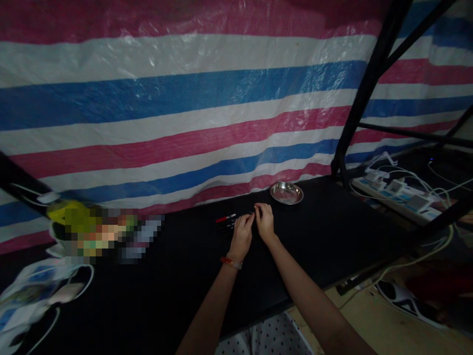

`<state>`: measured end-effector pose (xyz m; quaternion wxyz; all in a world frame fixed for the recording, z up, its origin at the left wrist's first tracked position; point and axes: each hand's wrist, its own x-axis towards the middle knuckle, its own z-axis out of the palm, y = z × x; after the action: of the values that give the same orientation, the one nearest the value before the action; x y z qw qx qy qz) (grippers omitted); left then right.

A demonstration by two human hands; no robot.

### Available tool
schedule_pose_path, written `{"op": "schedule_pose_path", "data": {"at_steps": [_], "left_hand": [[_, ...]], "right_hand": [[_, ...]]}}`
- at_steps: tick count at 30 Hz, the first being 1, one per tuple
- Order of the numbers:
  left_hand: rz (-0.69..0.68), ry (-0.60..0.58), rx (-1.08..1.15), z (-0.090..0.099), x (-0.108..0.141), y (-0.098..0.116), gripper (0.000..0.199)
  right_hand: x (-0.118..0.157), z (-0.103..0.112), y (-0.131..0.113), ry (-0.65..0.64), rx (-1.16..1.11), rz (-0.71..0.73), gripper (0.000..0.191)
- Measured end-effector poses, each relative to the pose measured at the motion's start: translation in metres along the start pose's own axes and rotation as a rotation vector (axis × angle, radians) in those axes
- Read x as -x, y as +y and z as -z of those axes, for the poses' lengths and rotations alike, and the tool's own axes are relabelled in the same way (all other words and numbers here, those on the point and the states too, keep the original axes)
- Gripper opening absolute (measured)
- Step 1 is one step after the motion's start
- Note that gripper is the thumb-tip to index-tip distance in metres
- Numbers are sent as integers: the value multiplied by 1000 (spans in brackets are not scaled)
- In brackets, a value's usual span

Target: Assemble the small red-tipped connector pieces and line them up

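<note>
My left hand (243, 234), with an orange-red bracelet at its wrist, is closed in a pinch above the black table. Close beside it, my right hand (265, 223) is also closed, its fingertips almost meeting the left ones. A small dark thing shows between the fingertips, too dim to name. Just left of my left hand lies a red marker (222, 219) with a dark end. Several black markers (228, 227) lie beside it, partly hidden by the hand and hard to tell from the tabletop. Beyond my right hand sits a shiny round metal dish (287, 193).
Striped plastic sheeting (185, 123) hangs behind the black table (314, 246). Blurred-out packages (107, 234) and white cables (86, 281) lie at left. A black metal post (356, 108) rises at right, near a power strip (397, 192) with plugs. A shoe (406, 303) shows on the floor.
</note>
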<state>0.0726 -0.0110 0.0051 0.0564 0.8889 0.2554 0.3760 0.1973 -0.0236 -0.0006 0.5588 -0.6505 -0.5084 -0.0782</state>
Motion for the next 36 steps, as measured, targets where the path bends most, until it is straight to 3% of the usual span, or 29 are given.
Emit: {"op": "schedule_pose_path", "data": {"at_steps": [7,10,19,26,31,36], "left_hand": [[-2,-8,23,3,-1,4,47],[-5,-8,23,1,-1,4,44],[-36,-19,-5,5,-2,7,41],[-9,28,35,9,-3,8,33],[-26,56,-32,13,-4,8,27],[-16,88,64,10,-4,6,23]], "right_hand": [[1,6,-7,-180,100,37,23],[3,7,-9,-201,97,67,23],[6,6,-10,-165,40,90,27],[7,-2,-5,-112,-136,109,38],[5,-3,-8,-57,-222,37,30],[4,-1,-14,54,-271,-55,19]]}}
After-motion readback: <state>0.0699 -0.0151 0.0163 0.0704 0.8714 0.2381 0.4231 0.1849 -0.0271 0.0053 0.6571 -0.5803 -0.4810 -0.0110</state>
